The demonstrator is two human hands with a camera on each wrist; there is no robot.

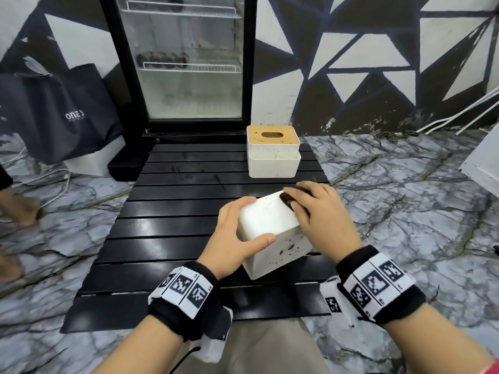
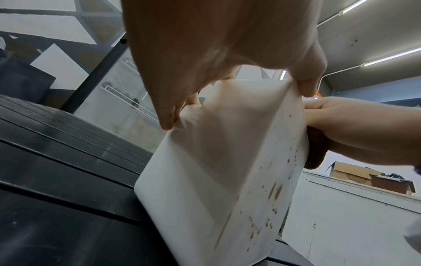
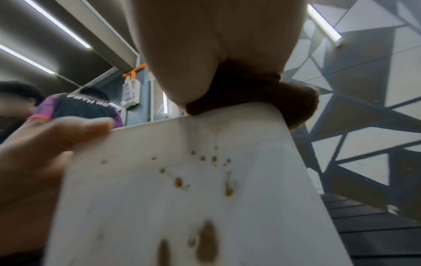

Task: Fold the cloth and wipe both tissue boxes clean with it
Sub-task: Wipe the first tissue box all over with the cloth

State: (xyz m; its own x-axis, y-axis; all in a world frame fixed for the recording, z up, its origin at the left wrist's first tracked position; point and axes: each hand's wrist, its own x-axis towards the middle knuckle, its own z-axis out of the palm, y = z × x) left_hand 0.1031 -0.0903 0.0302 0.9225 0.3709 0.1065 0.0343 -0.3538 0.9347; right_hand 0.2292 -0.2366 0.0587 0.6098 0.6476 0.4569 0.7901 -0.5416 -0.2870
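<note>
Brown cloth (image 1: 287,200) mostly hidden under right hand (image 1: 318,211); only a dark edge shows. Near white tissue box (image 1: 272,233): opening side out of sight. Bag (image 1: 62,114) lettering cut off by a fold; fridge-shelf items (image 1: 162,59) too blurred to name.

A black slatted tabletop (image 1: 167,228) stands on a grey marble-patterned floor (image 1: 405,201). Behind it is a glass-door fridge (image 1: 183,63) against a wall (image 1: 364,49) painted with black and white triangles. Tube lights (image 3: 43,21) run along the ceiling.
</note>
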